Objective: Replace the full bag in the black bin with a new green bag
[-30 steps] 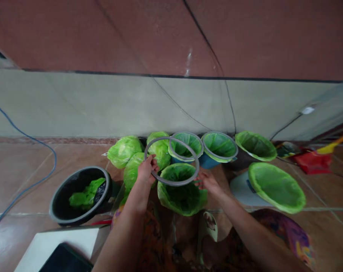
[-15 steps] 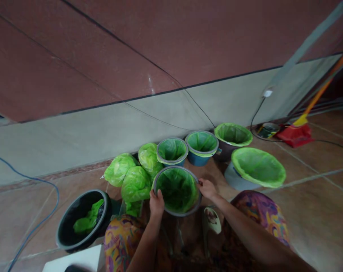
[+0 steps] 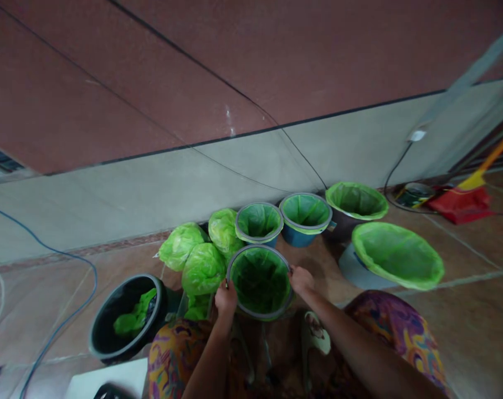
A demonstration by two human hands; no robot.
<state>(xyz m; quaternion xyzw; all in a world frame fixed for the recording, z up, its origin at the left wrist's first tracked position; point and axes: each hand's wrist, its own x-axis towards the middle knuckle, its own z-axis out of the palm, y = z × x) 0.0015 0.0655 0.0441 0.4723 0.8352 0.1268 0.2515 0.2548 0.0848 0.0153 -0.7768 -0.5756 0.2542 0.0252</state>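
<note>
Between my knees stands a trash bin with a grey rim (image 3: 260, 317), its inside covered by a green plastic bag (image 3: 260, 282). My left hand (image 3: 225, 299) is closed on the rim at its left side. On the opposite side, the fingers of my right hand (image 3: 301, 280) pinch the same rim. Just behind it are two blue bins with grey rims and green liners, a left one (image 3: 257, 240) and a right one (image 3: 301, 237). Three bundled green bags (image 3: 204, 269) lie beside my left hand.
To the right stand a dark bin (image 3: 338, 224) and a pale grey bin (image 3: 355, 269), both lined in green. A black bin (image 3: 96, 332) holding green plastic is at left, near a blue cable (image 3: 94, 271). A red dustpan (image 3: 463, 204) lies near the wall.
The view has shifted slightly, so the right-hand bins appear farther right. My left hand has moved slightly down along the rim. Both hands stay on the bin.
</note>
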